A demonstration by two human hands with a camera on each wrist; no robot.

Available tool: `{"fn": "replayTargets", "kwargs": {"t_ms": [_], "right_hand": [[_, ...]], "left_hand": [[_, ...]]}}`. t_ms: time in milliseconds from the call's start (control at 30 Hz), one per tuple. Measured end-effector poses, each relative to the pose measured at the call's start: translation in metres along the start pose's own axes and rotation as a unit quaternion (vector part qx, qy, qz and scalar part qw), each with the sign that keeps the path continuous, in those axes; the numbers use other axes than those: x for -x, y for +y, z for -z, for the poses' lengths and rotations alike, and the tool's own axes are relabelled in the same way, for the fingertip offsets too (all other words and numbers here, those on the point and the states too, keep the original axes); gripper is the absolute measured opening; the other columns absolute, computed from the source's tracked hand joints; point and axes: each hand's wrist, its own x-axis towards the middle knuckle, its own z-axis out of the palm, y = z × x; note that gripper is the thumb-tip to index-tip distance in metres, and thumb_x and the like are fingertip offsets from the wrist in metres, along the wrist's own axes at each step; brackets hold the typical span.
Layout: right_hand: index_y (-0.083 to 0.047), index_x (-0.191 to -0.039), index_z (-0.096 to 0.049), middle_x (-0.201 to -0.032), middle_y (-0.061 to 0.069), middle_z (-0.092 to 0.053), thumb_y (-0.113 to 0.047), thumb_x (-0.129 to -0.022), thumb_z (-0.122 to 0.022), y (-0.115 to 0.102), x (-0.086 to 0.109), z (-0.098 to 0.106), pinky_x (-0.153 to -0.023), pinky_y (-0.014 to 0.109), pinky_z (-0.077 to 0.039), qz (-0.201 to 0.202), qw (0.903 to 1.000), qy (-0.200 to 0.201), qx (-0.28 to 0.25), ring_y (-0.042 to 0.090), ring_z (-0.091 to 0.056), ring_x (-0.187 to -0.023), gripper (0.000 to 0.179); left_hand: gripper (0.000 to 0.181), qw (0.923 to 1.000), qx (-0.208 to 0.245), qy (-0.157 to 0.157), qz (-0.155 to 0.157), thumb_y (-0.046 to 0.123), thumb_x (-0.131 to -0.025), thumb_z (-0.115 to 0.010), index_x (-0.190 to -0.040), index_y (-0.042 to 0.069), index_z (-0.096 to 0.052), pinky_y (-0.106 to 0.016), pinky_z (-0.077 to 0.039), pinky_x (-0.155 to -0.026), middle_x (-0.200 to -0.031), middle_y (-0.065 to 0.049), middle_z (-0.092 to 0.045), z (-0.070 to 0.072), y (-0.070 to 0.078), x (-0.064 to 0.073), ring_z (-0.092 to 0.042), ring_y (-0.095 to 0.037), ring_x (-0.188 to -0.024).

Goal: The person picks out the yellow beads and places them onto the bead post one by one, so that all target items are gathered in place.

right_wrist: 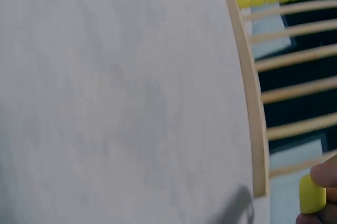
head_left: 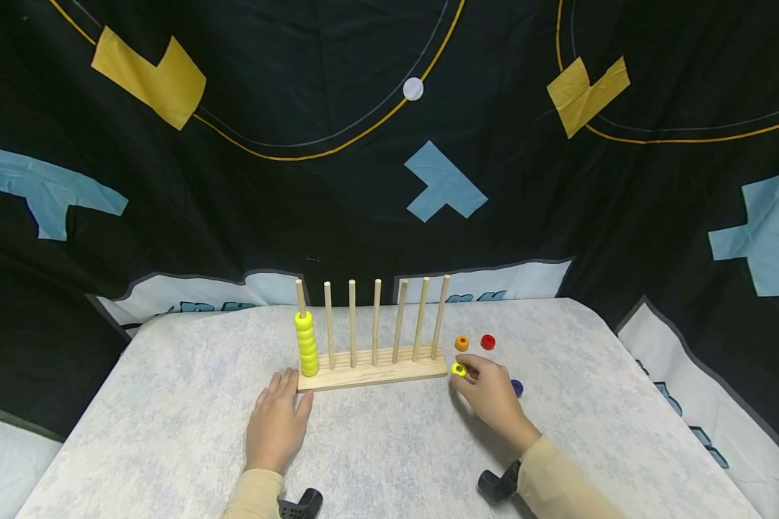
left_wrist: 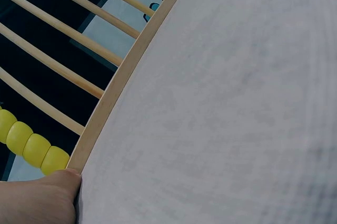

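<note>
A wooden peg rack (head_left: 376, 371) stands on the table, with upright pegs along its base. Several yellow beads (head_left: 306, 344) are stacked on its leftmost peg; the other pegs are bare. My left hand (head_left: 275, 422) lies at the rack's left end, its fingers fairly straight and touching the base; the thumb (left_wrist: 63, 182) meets the base's corner in the left wrist view. Just off the right end, my right hand (head_left: 491, 393) pinches a yellow bead (right_wrist: 311, 195) between thumb and fingers. The bead's hole (head_left: 459, 369) faces up toward the head view.
Beyond the right hand lie an orange bead (head_left: 462, 343) and a red bead (head_left: 488, 342). A purple bead (head_left: 517, 388) is partly hidden behind that hand. The pale cloth-covered table (head_left: 389, 454) ends at a dark patterned curtain (head_left: 324, 202).
</note>
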Motion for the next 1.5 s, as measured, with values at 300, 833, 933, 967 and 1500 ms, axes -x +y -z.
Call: {"fn": "replayTargets", "kwargs": {"t_ms": [300,833,933,967,1500], "right_hand": [[-0.003,-0.116,-0.071,-0.112,0.006,-0.073,-0.011,-0.086,-0.077,-0.031,0.01,-0.014,-0.086,0.037,-0.06,0.06,0.9972,-0.037,-0.025,0.017,-0.068,-0.098,0.032],[-0.008,-0.115,-0.073,-0.114,0.004,-0.074,-0.017,-0.088,-0.076,-0.075,0.007,-0.033,-0.089,0.03,-0.06,0.143,0.9852,-0.079,-0.05,0.015,-0.069,-0.099,0.028],[-0.009,-0.114,-0.072,-0.116,0.003,-0.072,-0.015,-0.088,-0.076,-0.081,0.006,-0.033,-0.09,0.031,-0.06,0.149,0.9829,-0.089,-0.062,0.016,-0.068,-0.101,0.028],[-0.009,-0.114,-0.072,-0.116,0.003,-0.072,-0.014,-0.087,-0.076,-0.083,0.005,-0.033,-0.09,0.032,-0.06,0.15,0.9821,-0.091,-0.067,0.016,-0.068,-0.101,0.027],[-0.01,-0.112,-0.074,-0.112,-0.001,-0.072,-0.013,-0.086,-0.078,-0.121,-0.015,-0.018,-0.086,0.032,-0.06,0.186,0.9767,-0.058,-0.091,0.011,-0.065,-0.095,0.027]], "left_hand": [[0.061,1.0,0.0,0.009,-0.001,0.032,-0.101,-0.054,-0.147,-0.005,-0.04,-0.058,-0.02,-0.122,-0.155,-0.023,-0.039,-0.001,-0.001,0.0,-0.03,-0.041,-0.148],[0.062,0.9999,0.002,-0.014,0.007,0.034,-0.102,-0.052,-0.15,-0.002,-0.037,-0.056,-0.016,-0.125,-0.158,-0.02,-0.035,-0.001,-0.001,-0.001,-0.025,-0.039,-0.151],[0.062,0.9999,0.003,-0.011,0.006,0.034,-0.102,-0.053,-0.15,-0.003,-0.038,-0.057,-0.017,-0.124,-0.158,-0.021,-0.036,-0.001,0.0,-0.001,-0.026,-0.039,-0.15],[0.062,0.9999,0.003,-0.009,0.005,0.034,-0.102,-0.053,-0.149,-0.003,-0.038,-0.057,-0.017,-0.124,-0.157,-0.021,-0.036,-0.001,0.0,-0.001,-0.026,-0.04,-0.15],[0.063,0.9998,-0.001,-0.019,0.007,0.036,-0.103,-0.051,-0.151,-0.002,-0.036,-0.055,-0.015,-0.125,-0.159,-0.02,-0.034,0.0,-0.002,-0.001,-0.025,-0.038,-0.151]]}}
